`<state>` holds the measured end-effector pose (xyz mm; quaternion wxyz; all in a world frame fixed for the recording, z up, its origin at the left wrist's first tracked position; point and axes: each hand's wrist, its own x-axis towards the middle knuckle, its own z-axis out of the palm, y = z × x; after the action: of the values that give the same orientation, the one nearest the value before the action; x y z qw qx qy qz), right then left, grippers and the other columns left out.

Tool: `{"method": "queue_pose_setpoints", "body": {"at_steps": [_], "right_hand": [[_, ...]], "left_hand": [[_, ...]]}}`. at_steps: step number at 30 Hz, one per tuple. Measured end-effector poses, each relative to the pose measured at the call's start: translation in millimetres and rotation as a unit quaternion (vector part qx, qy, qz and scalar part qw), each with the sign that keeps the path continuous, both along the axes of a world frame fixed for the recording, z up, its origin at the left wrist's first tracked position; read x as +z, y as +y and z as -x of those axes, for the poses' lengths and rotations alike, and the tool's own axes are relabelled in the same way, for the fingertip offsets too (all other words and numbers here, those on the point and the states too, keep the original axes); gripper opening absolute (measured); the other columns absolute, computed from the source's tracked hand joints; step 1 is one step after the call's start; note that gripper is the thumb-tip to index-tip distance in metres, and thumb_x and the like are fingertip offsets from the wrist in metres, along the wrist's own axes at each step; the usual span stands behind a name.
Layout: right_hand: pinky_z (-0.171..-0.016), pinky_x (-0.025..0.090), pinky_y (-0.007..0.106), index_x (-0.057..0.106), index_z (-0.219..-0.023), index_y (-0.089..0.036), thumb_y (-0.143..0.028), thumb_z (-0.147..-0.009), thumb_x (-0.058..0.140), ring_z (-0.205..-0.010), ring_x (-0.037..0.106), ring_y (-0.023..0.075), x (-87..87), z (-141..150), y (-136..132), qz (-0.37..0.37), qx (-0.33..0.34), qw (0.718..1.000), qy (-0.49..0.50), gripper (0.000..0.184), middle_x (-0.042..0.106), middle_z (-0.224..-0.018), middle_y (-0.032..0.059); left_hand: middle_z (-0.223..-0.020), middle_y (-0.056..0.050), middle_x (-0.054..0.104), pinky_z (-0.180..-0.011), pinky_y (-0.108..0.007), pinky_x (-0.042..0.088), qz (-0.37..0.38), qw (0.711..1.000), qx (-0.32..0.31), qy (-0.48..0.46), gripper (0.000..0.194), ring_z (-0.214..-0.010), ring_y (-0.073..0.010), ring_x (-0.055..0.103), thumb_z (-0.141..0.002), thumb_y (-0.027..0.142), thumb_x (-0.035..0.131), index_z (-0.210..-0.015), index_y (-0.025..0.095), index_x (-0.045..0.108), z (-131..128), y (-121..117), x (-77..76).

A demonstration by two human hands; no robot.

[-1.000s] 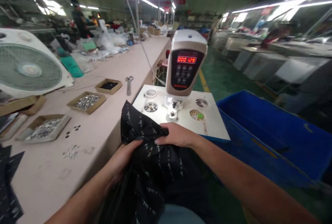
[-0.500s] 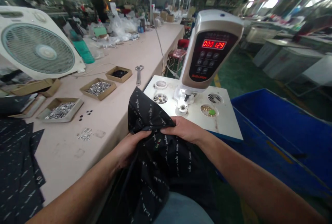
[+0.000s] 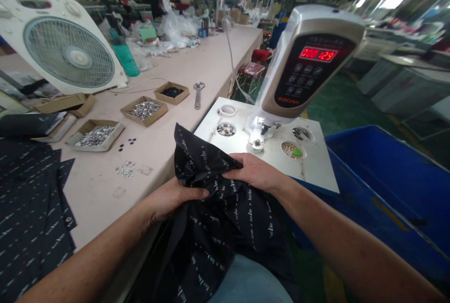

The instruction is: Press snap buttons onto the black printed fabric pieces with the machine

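Both my hands grip a black printed garment (image 3: 218, 209) that hangs down over my lap, its upper corner standing up at the edge of the machine table. My left hand (image 3: 174, 197) pinches the fabric from the left. My right hand (image 3: 255, 172) is closed on a fold from the right, just in front of the snap press machine (image 3: 309, 59). The machine's red display reads 000129, and its white base plate (image 3: 312, 169) carries small cups of snaps around the punch (image 3: 258, 143).
Cardboard trays of metal snaps (image 3: 144, 110) and a wrench (image 3: 198, 93) lie on the long pink bench (image 3: 105, 186). A white fan (image 3: 66, 50) stands at the left, more black fabric (image 3: 28, 204) lies lower left. A blue bin (image 3: 393, 176) sits right.
The view has moved closer and tilted, so the machine looms larger. My hands have gathered the garment slightly, staying in front of the base plate.
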<state>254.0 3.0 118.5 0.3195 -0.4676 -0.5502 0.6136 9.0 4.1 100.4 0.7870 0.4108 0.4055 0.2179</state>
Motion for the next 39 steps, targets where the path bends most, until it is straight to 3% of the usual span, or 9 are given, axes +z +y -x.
{"method": "queue_pose_setpoints", "body": {"at_steps": [14,21,28,31,35,39], "right_hand": [[-0.098,0.05,0.041,0.073,-0.101,-0.017,-0.035,-0.074,0.08,-0.103,0.068,0.0267,-7.2,18.9,13.4,0.016,0.054,0.997,-0.055,0.034,0.075,-0.097,0.0029],[-0.1,0.051,0.043,0.073,-0.106,-0.018,-0.04,-0.073,0.081,-0.106,0.068,0.0286,-7.5,36.9,27.5,0.046,0.073,0.993,-0.075,0.04,0.075,-0.104,0.0043],[-0.096,0.054,0.043,0.071,-0.122,-0.021,-0.048,-0.072,0.081,-0.108,0.068,0.0321,1.6,28.0,49.5,0.059,0.183,0.974,-0.121,0.058,0.074,-0.113,0.0082],[-0.104,0.048,0.045,0.07,-0.125,-0.022,-0.059,-0.073,0.077,-0.117,0.064,0.0332,6.7,28.7,66.8,0.006,0.148,0.983,-0.108,0.064,0.07,-0.124,0.0117],[-0.095,0.051,0.04,0.074,-0.108,-0.021,-0.061,-0.086,0.062,-0.1,0.069,0.0261,10.9,72.6,91.1,-0.072,0.04,0.986,-0.144,0.047,0.075,-0.104,0.0096],[-0.073,0.049,0.031,0.075,-0.093,-0.019,-0.046,-0.086,0.066,-0.077,0.064,0.0185,-2.3,146.6,117.6,-0.157,0.091,0.965,-0.192,0.029,0.073,-0.083,0.0033]], "left_hand": [[-0.114,-0.013,0.075,-0.095,-0.04,0.056,0.029,0.994,0.077,-0.07,0.051,-0.101,-0.0286,0.071,-0.065,0.017,0.086,-0.113,0.013,0.07,21.3,-8.0,-12.7],[-0.116,-0.013,0.074,-0.103,-0.045,0.049,0.021,0.992,0.092,-0.085,0.054,-0.105,-0.0293,0.068,-0.063,0.019,0.087,-0.114,0.014,0.07,33.5,-3.5,-27.0],[-0.117,-0.011,0.072,-0.102,-0.044,0.048,-0.085,0.992,0.084,-0.044,0.052,-0.11,-0.0298,0.063,-0.063,0.025,0.086,-0.112,0.015,0.07,43.7,6.1,-48.8],[-0.113,-0.009,0.073,-0.096,-0.04,0.05,-0.176,0.983,0.052,0.012,0.039,-0.107,-0.0291,0.063,-0.069,0.025,0.078,-0.106,0.015,0.07,44.1,5.0,-59.2],[-0.091,-0.004,0.075,-0.075,-0.03,0.051,-0.276,0.957,-0.044,0.083,0.017,-0.085,-0.0223,0.065,-0.076,0.022,0.066,-0.091,0.017,0.071,38.9,-4.3,-67.6],[-0.073,0.0,0.069,-0.057,-0.023,0.041,-0.354,0.916,-0.116,0.148,0.006,-0.067,-0.0168,0.063,-0.071,0.019,0.063,-0.077,0.019,0.066,35.0,-12.5,-72.8]]}}
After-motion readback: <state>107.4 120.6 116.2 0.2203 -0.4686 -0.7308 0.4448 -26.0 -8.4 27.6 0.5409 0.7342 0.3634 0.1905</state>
